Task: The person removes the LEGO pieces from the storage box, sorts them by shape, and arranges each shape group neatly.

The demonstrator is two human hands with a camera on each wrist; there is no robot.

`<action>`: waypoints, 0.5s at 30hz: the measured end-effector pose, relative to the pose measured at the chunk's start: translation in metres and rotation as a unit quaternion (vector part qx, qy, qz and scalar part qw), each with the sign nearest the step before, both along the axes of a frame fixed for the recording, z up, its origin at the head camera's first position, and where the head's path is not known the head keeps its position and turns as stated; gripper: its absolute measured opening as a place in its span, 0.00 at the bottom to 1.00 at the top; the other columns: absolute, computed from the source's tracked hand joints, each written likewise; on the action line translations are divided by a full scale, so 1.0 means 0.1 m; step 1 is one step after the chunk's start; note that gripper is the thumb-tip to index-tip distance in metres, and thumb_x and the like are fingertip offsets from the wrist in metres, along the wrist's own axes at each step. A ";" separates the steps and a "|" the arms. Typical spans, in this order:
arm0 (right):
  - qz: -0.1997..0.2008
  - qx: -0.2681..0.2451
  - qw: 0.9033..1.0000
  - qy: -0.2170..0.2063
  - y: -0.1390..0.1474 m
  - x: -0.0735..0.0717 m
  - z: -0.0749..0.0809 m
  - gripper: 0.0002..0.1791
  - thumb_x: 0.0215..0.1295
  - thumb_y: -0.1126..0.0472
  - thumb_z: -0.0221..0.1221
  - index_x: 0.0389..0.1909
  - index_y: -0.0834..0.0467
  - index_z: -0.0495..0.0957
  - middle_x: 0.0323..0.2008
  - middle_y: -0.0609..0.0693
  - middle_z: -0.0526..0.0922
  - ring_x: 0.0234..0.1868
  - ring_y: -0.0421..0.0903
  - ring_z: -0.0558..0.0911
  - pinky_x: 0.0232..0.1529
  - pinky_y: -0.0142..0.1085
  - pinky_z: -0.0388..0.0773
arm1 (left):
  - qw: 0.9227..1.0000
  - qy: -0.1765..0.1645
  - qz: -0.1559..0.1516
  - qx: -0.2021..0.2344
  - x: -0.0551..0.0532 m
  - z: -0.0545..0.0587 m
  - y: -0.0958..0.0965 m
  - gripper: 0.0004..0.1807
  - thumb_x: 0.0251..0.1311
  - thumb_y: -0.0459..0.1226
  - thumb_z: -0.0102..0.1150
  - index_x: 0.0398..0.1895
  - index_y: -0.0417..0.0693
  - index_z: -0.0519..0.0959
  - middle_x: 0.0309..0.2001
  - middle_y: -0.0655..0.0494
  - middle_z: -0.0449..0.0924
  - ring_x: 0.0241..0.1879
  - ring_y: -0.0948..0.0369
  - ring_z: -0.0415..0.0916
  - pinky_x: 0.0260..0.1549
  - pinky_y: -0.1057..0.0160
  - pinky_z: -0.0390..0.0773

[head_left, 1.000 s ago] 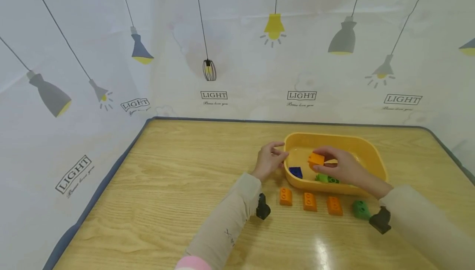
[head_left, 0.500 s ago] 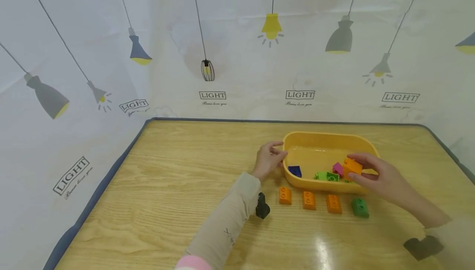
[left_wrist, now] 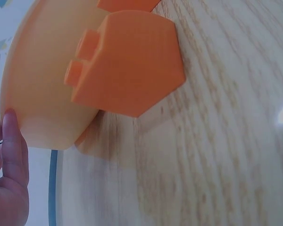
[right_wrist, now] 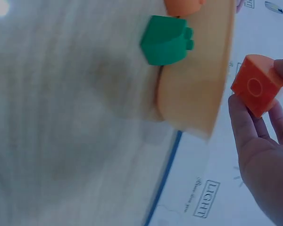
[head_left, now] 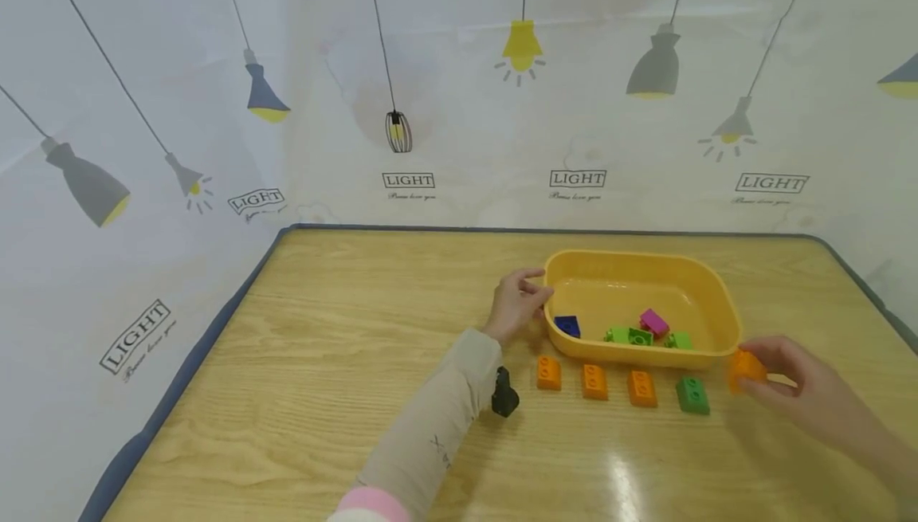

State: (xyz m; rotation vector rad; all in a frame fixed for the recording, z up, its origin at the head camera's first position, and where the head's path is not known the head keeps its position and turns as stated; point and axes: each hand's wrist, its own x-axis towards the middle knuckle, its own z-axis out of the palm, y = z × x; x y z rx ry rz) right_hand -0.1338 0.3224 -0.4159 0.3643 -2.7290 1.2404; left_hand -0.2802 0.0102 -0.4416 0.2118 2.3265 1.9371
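Note:
My right hand (head_left: 806,382) pinches an orange building block (head_left: 747,369) between thumb and fingers, just off the right end of the yellow plastic basin (head_left: 724,299). The right wrist view shows this held orange block (right_wrist: 257,85) with a round mark on one face. My left hand (head_left: 515,304) grips the basin's left rim, thumb and fingertips at its edge. Along the basin's near side stand three orange blocks (head_left: 594,382) and one green block (head_left: 692,396) in a row. Inside lie a dark blue block (head_left: 567,327), a magenta block (head_left: 653,323) and several light green blocks (head_left: 677,340).
The wood-grain table (head_left: 387,307) has a dark blue edge (head_left: 445,229) along the back and left. Behind it hangs a pale wall covering (head_left: 473,107) printed with lamps. A black wrist device (head_left: 505,393) sits at the left cuff.
My right hand has carried the orange block rightward out of the basin, past its right end. The magenta and light green blocks inside are now uncovered. My left hand has stayed at the rim.

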 end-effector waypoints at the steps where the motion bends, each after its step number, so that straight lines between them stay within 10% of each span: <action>1: 0.000 -0.004 1.000 -0.001 0.03 0.02 -0.04 0.18 0.54 0.73 0.58 0.45 0.71 0.65 0.37 0.27 0.68 0.36 0.23 0.69 0.29 0.21 0.76 | 1.000 0.000 0.000 0.001 0.00 0.00 0.00 0.19 0.53 0.32 0.59 0.51 0.41 0.73 0.28 0.51 0.76 0.20 0.61 0.74 0.23 0.62 0.81; 11: -0.024 -0.025 0.999 -0.002 0.21 0.07 -0.38 0.19 0.50 0.74 0.60 0.41 0.73 0.64 0.37 0.24 0.68 0.36 0.20 0.69 0.30 0.18 0.73 | 1.000 -0.001 0.002 -0.004 0.00 0.01 -0.01 0.19 0.53 0.32 0.59 0.51 0.41 0.73 0.29 0.51 0.76 0.21 0.63 0.74 0.25 0.60 0.81; 15: -0.067 0.012 0.996 -0.051 0.25 0.08 -0.44 0.23 0.53 0.65 0.62 0.45 0.73 0.64 0.39 0.47 0.75 0.33 0.18 0.66 0.28 0.20 0.74 | 1.000 0.002 0.001 -0.004 0.01 0.01 0.00 0.19 0.53 0.32 0.59 0.51 0.41 0.73 0.29 0.51 0.76 0.20 0.63 0.73 0.25 0.60 0.81</action>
